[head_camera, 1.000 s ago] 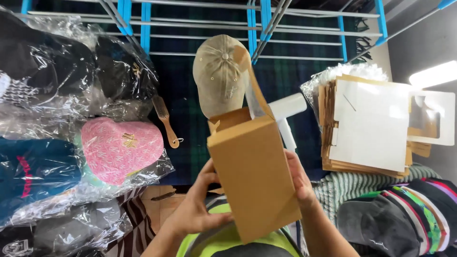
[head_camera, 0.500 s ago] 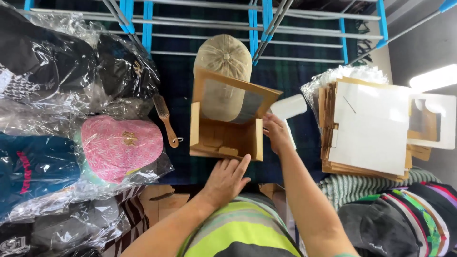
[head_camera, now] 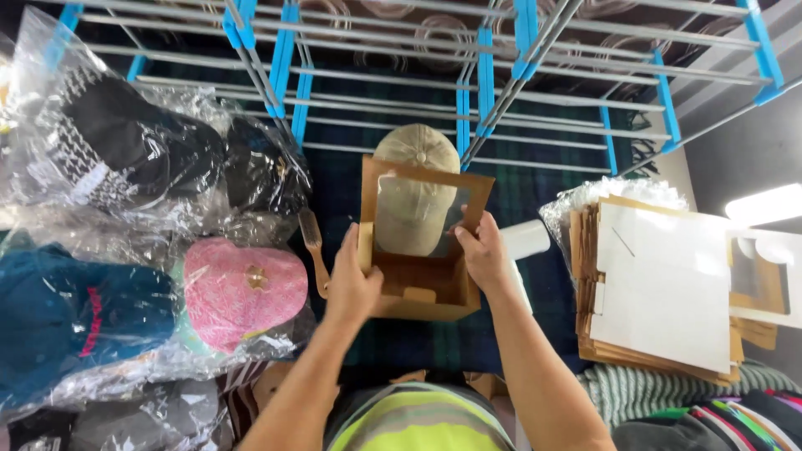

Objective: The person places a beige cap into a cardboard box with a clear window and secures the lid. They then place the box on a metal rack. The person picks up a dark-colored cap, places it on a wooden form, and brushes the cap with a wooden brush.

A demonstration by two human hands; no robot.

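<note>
Head view: both hands have come onto the brown windowed box (head_camera: 418, 267), left hand (head_camera: 351, 284) clasping its left wall, right hand (head_camera: 483, 255) pinching the raised lid, beige cap (head_camera: 415, 196) lying just behind, box steadied on the dark plaid table (head_camera: 535, 326).

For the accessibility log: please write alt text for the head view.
Two bare hands, left hand and right hand, hold an open brown cardboard box with a windowed lid; a beige cap lies behind it. Bagged caps, including a pink cap, lie left; flat cardboard blanks are stacked right.
</note>
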